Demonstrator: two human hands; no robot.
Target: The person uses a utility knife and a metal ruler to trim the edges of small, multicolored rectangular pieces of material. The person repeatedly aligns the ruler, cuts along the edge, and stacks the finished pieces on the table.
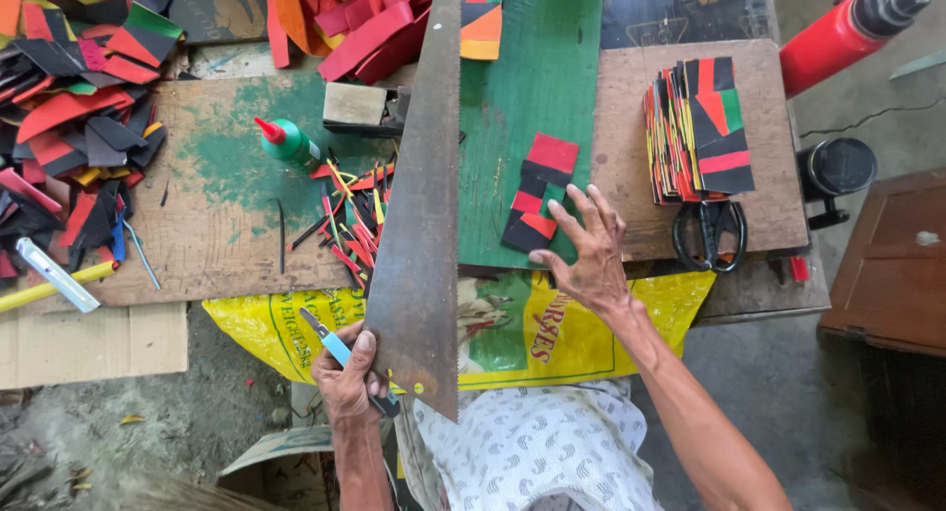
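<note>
My left hand (pixel 347 375) is clamping a blue-handled utility knife (pixel 340 351) beside the long rusty saw blade (pixel 422 215); my right hand (pixel 588 255) is spreading open-fingered, pinning the red-and-black patchwork strip (pixel 537 191) flat.

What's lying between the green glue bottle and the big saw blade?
In the head view, a loose heap of thin coloured strips lies on the board between the green glue bottle and the saw blade.

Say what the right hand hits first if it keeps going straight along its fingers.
The right hand points up and slightly left across the green board. Its fingertips already sit at the small red, black and green patchwork piece, so that comes first. Contact itself is unclear from this one view.
</note>
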